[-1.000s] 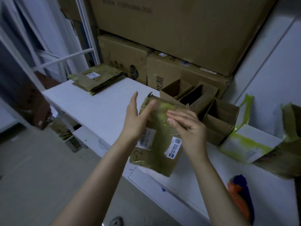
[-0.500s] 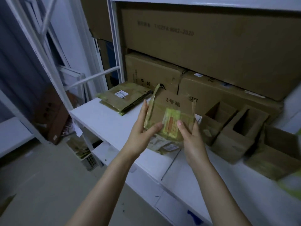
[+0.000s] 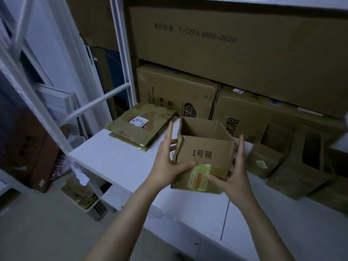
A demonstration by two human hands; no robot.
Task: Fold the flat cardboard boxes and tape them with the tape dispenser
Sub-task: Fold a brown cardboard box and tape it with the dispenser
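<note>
The box [image 3: 205, 153] stands squared up, mouth upward, held between both hands at the near edge of the bench [image 3: 116, 161]. The left hand [image 3: 165, 166] presses its left wall and the right hand [image 3: 235, 176] its right, with fingers [image 3: 240, 147] straight and apart and thumbs on the near face. Neither hand looks nearer

A dim stockroom: big cardboard cartons [image 3: 235, 49] fill white metal shelving [image 3: 120, 53] behind a white packing bench [image 3: 116, 159]
</note>
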